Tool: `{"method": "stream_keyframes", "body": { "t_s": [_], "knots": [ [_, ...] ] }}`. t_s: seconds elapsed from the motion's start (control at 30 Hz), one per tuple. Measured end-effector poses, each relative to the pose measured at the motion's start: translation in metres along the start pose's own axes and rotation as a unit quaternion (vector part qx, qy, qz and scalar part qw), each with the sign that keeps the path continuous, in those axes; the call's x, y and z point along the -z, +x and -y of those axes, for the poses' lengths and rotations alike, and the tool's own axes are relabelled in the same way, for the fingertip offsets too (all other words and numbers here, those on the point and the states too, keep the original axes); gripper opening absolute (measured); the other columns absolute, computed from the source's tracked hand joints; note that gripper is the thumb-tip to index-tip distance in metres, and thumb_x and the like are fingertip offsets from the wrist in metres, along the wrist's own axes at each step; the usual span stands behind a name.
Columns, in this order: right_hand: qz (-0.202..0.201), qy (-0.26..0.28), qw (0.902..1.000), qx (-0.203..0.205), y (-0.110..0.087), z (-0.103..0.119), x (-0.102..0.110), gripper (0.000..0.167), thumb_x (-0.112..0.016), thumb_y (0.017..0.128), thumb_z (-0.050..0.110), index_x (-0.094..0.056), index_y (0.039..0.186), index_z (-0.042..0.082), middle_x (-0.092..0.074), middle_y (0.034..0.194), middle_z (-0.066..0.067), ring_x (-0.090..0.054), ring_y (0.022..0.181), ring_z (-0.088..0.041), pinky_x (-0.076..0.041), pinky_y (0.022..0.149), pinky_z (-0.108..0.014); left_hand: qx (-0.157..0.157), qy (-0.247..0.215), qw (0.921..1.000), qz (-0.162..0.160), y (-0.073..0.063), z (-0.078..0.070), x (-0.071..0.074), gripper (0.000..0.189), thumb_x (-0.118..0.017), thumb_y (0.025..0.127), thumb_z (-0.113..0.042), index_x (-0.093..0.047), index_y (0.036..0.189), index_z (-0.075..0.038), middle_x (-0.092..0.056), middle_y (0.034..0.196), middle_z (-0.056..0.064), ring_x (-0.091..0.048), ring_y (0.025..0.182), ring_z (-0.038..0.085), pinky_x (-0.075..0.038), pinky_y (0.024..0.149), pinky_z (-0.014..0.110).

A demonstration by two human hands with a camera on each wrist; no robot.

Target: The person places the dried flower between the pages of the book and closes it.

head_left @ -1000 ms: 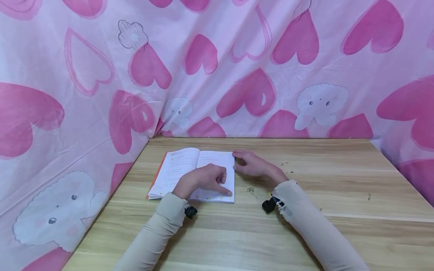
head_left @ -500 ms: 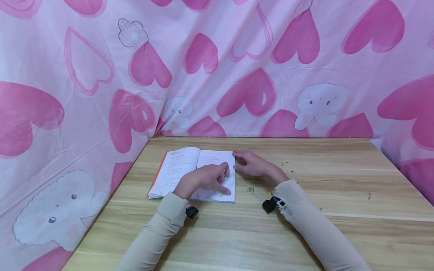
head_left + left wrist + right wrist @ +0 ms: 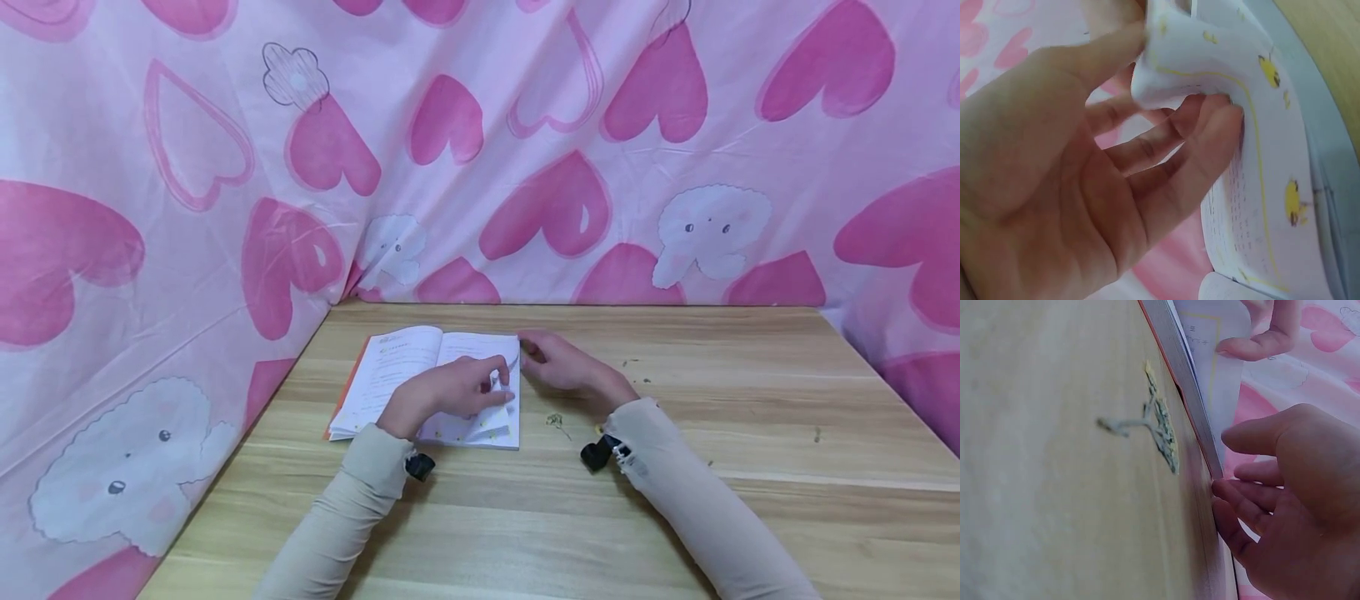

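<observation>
An open book (image 3: 393, 371) with white pages and an orange cover lies on the wooden table. My left hand (image 3: 450, 387) is over its right half and pinches a page (image 3: 1275, 144), which bends up between thumb and fingers. Yellow chick prints and a yellow border line show on that page in the left wrist view. At the book's far right corner is my right hand (image 3: 562, 362). Its fingertips touch the book's edge, and its thumb (image 3: 1254, 437) lies close to the page edges. The right fingers are loosely bent.
A small dried plant sprig (image 3: 555, 421) lies on the table (image 3: 525, 525) right of the book. Tiny bits (image 3: 630, 362) are scattered farther right. A pink heart-patterned cloth (image 3: 540, 200) hangs behind and at the sides.
My left thumb has moved up toward the fingers, and the page under that hand has lifted and creased. The right hand's fingertips have shifted slightly at the book's corner.
</observation>
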State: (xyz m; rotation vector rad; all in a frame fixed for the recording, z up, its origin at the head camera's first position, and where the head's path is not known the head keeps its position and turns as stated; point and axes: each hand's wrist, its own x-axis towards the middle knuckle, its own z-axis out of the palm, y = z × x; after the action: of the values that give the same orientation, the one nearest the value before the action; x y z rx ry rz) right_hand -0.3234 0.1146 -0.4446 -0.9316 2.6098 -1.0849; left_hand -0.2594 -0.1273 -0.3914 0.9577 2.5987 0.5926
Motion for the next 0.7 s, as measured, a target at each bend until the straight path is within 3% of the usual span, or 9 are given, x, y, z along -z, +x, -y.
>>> {"method": "stream_keyframes", "body": {
  "t_s": [0.17, 0.33, 0.5, 0.6, 0.7],
  "knots": [
    [-0.006, 0.016, 0.9994, -0.030, 0.000, 0.000, -0.002, 0.038, -0.064, 0.109, 0.017, -0.057, 0.143, 0.004, -0.063, 0.124, -0.015, -0.060, 0.114, -0.029, -0.053, 0.102, -0.049, 0.009, -0.029, 0.9993, -0.023, 0.003, 0.002, 0.002, 0.028, -0.046, 0.117, -0.027, -0.065, 0.119, -0.007, -0.064, 0.075, 0.005, -0.072, 0.056, 0.019, -0.052, 0.070, 0.031],
    [-0.007, 0.020, 0.9989, -0.041, -0.001, 0.002, -0.002, 0.047, -0.070, 0.106, 0.022, -0.055, 0.148, 0.008, -0.061, 0.121, -0.014, -0.057, 0.110, -0.027, -0.051, 0.097, -0.045, 0.004, -0.021, 0.9993, -0.031, 0.001, 0.005, 0.008, 0.021, -0.053, 0.112, -0.017, -0.068, 0.121, -0.006, -0.065, 0.087, 0.004, -0.065, 0.058, 0.013, -0.052, 0.069, 0.029],
    [-0.011, 0.004, 0.9988, -0.047, -0.003, 0.005, -0.004, 0.066, -0.076, 0.102, 0.024, -0.047, 0.157, 0.001, -0.061, 0.134, -0.019, -0.057, 0.122, -0.030, -0.051, 0.110, -0.051, 0.002, -0.008, 0.9986, -0.052, -0.004, 0.010, 0.016, 0.025, -0.058, 0.105, -0.009, -0.069, 0.127, -0.005, -0.071, 0.108, 0.010, -0.062, 0.075, 0.013, -0.053, 0.076, 0.030],
    [-0.010, -0.011, 0.9993, -0.035, -0.002, 0.005, -0.004, 0.064, -0.076, 0.102, 0.024, -0.050, 0.154, -0.001, -0.061, 0.139, -0.020, -0.057, 0.128, -0.031, -0.049, 0.114, -0.053, -0.006, -0.010, 0.9971, -0.075, -0.007, 0.010, 0.022, 0.029, -0.060, 0.104, -0.007, -0.072, 0.129, -0.002, -0.075, 0.120, 0.014, -0.066, 0.090, 0.017, -0.056, 0.087, 0.034],
    [-0.006, -0.021, 0.9996, -0.018, -0.001, 0.005, -0.004, 0.061, -0.075, 0.103, 0.022, -0.052, 0.155, 0.000, -0.057, 0.154, -0.022, -0.054, 0.143, -0.036, -0.045, 0.122, -0.054, -0.008, -0.011, 0.9939, -0.110, -0.010, 0.012, 0.029, 0.025, -0.062, 0.105, -0.011, -0.078, 0.124, -0.003, -0.079, 0.115, 0.013, -0.068, 0.095, 0.018, -0.058, 0.085, 0.033]
  ]
}}
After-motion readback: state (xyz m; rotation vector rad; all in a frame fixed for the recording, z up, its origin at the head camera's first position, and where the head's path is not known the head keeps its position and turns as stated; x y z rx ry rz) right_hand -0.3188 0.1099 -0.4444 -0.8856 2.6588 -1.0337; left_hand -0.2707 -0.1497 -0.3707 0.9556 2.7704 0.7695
